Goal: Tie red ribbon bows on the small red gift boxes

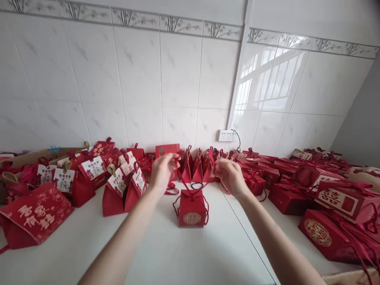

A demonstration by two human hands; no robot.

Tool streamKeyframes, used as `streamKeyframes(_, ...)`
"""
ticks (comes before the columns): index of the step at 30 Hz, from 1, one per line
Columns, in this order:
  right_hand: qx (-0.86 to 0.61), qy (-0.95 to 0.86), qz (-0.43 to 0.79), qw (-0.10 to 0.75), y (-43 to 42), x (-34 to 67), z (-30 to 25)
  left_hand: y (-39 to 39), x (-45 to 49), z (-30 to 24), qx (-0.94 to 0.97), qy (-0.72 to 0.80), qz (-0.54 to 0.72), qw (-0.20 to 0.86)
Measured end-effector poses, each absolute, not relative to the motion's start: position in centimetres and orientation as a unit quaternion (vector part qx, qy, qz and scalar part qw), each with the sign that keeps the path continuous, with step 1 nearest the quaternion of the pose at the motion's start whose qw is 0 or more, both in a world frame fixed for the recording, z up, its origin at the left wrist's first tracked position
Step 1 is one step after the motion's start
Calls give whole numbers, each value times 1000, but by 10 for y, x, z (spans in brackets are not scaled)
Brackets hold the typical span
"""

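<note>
A small red gift box [192,208] with a gold oval emblem stands upright on the white table, red cords looping at both sides. From its top a red ribbon [184,180] spreads upward in two ends. My left hand [163,171] pinches one end above and left of the box. On the other side, my right hand [230,174] pinches the other end, its fingertips slightly blurred. Both hands are raised and apart from the box itself. Just behind the box top lies a dark ring-shaped band [196,185].
Red tent-shaped gift boxes [114,194] crowd the left, with a large patterned one [37,213] in front. More red boxes [323,233] with ribbons are stacked on the right. Upright triangular boxes [198,168] line the back, below a wall power socket [227,135].
</note>
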State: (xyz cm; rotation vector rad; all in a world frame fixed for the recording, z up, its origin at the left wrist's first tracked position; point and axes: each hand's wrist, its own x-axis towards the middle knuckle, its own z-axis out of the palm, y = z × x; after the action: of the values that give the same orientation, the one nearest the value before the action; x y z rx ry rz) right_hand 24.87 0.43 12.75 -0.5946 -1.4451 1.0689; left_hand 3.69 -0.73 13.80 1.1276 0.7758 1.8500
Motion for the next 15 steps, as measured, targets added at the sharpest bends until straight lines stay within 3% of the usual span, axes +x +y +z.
streamKeyframes(3,-311,-637,447,545,-3,286,127,-10,5,132,412,354,747,383)
streamKeyframes(5,-355,-655,429,511,-4,299,121,-14,-11,122,434,442,763,184)
streamKeyframes(7,-394,-688,403,458,-2,298,110,-21,-12,107,490,509,706,54)
streamKeyframes(12,-431,-784,285,343,8,257,63,-36,38,60,738,585,337,27)
streamKeyframes(15,-425,-814,212,333,13,240,42,-34,56,40,743,614,260,63)
